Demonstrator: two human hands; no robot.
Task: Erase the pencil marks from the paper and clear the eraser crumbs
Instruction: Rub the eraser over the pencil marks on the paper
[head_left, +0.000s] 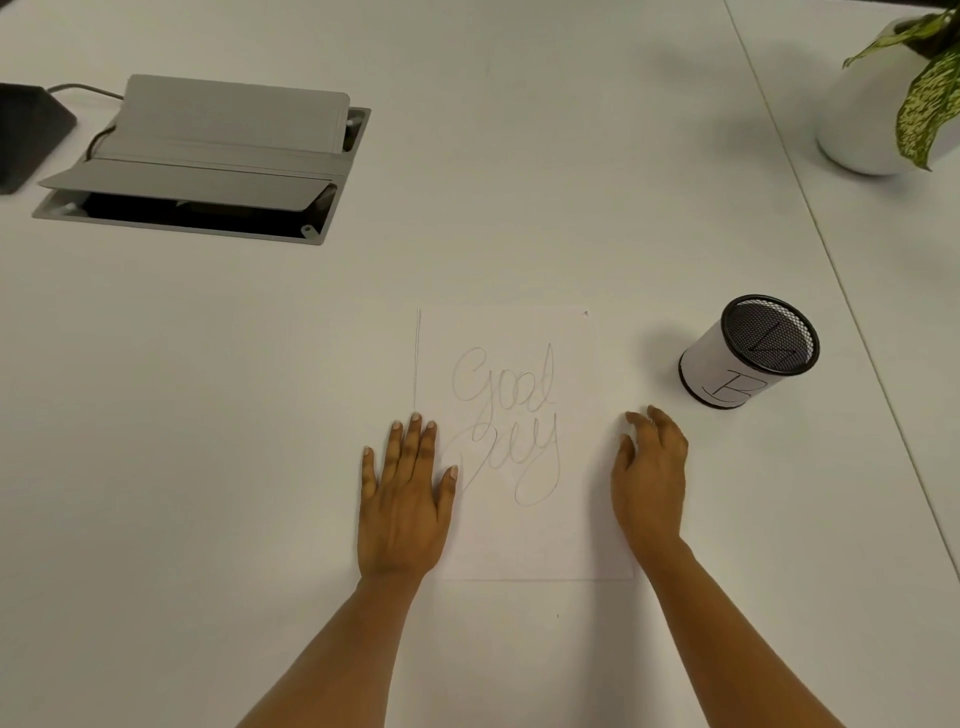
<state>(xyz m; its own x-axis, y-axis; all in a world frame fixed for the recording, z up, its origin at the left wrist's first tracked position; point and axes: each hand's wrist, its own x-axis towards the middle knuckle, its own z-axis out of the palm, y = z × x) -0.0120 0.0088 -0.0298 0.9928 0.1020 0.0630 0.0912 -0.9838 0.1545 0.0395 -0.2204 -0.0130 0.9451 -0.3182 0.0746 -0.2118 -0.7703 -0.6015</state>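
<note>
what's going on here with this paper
A person has a sheet of paper in front of them on a white table. The left hand lies flat on its left edge; the right hand rests at its right edge, holding nothing. The cursive pencil writing is unerased, and no eraser is in view. A mesh pen cup stands to the right.

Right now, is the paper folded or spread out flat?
Spread flat: the paper lies on the table, pencil writing showing, no fold visible; the left hand rests on its left edge.

The left hand (402, 509) lies on the paper (519, 545) at its left; the right hand (649, 483) and cup (727, 374) are at its right.
</note>
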